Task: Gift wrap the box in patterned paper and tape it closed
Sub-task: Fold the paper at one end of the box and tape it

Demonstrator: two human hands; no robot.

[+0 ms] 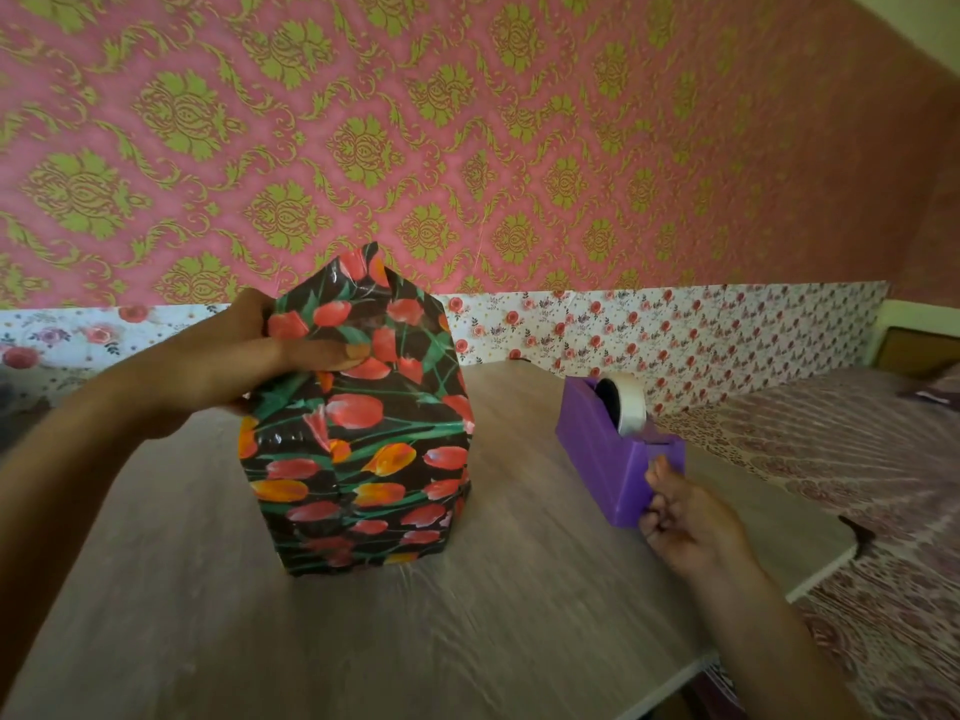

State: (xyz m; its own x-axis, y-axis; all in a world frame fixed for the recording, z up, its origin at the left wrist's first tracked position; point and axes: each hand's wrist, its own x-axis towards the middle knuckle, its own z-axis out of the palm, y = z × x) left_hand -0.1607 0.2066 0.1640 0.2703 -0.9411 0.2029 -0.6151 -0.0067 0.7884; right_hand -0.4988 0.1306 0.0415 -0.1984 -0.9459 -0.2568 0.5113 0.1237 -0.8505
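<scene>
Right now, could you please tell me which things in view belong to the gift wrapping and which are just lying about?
In use: wrapped box, held at its top fold by the left hand; purple tape dispenser with its tape roll, right hand at its front end.
Just there: patterned bedspread; floral wall border.

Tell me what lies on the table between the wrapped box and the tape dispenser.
Nothing: the head view shows only bare table between the wrapped box and the tape dispenser.
</scene>
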